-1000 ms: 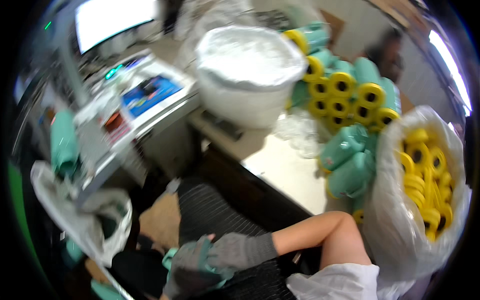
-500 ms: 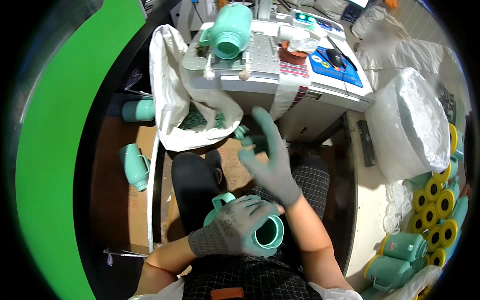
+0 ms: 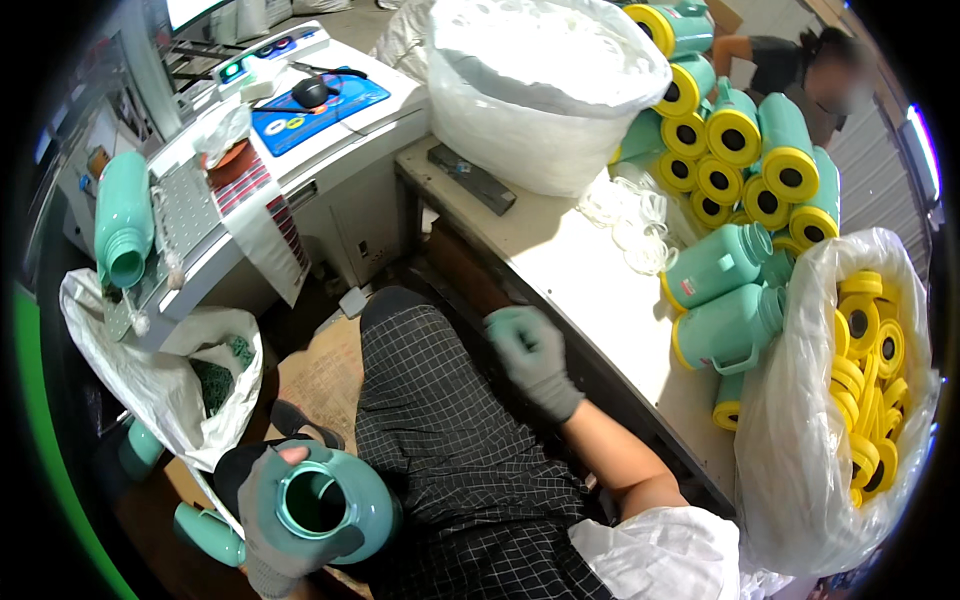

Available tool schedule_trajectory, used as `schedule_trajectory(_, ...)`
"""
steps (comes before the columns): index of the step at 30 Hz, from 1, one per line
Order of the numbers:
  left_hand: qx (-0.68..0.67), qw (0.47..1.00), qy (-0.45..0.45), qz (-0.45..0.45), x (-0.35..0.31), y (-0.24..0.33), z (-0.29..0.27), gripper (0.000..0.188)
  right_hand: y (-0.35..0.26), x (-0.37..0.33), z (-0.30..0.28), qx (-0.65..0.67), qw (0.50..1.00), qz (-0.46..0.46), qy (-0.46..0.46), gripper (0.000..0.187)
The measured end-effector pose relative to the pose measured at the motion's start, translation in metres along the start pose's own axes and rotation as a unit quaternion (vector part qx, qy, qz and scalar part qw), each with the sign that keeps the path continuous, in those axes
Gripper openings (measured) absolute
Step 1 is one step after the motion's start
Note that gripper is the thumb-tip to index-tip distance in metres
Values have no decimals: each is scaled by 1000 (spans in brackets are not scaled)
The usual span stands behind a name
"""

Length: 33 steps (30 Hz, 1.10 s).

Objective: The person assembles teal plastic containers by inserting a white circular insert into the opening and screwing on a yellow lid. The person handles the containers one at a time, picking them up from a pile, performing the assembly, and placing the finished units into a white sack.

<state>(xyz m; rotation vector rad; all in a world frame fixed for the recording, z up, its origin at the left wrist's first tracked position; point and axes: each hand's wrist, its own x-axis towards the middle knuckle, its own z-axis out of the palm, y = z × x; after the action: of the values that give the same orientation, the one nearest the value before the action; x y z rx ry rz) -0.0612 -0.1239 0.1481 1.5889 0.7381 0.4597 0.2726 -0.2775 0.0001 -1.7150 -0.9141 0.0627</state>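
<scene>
My left hand (image 3: 262,520), in a grey glove, grips a mint-green jug body (image 3: 368,500) over my lap. Its round mouth faces up and looks dark inside. Out to the right, my right hand (image 3: 528,358), in a grey glove with a green palm, hangs beside the white bench's near edge. Its fingers are curled, and whatever they may hold is hidden. Another green jug body (image 3: 125,215) lies on a perforated plate of the machine at far left. Below it, a white sack (image 3: 150,370) contains green scraps (image 3: 212,385).
On the bench (image 3: 600,330) stand a bag of white rings (image 3: 530,140), loose rings (image 3: 635,225), a dark bar (image 3: 470,178) and stacked jugs with yellow bases (image 3: 733,137). A clear bag (image 3: 770,470) of yellow parts is at right. A person (image 3: 785,75) is beyond.
The view has swung right, bringing the bench and yellow parts into sight. My right hand has moved from near the scrap sack toward the bench, its fingers now curled. My left hand still grips the jug body.
</scene>
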Motion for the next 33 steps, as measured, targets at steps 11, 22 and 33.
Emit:
schedule_trajectory(11, 113, 984, -111, 87, 33, -25, 16, 86, 165, 83, -208, -513, 811, 110, 259, 37)
schedule_trajectory(22, 288, 925, -66, 239, 38, -46, 30, 78, 129, 82, -231, -495, 846, 128, 154, 18)
schedule_trajectory(33, 352, 856, 31, 378, 58, -61, 49, 116, -65, 48, -9, 29, 977, 0, -211, 32)
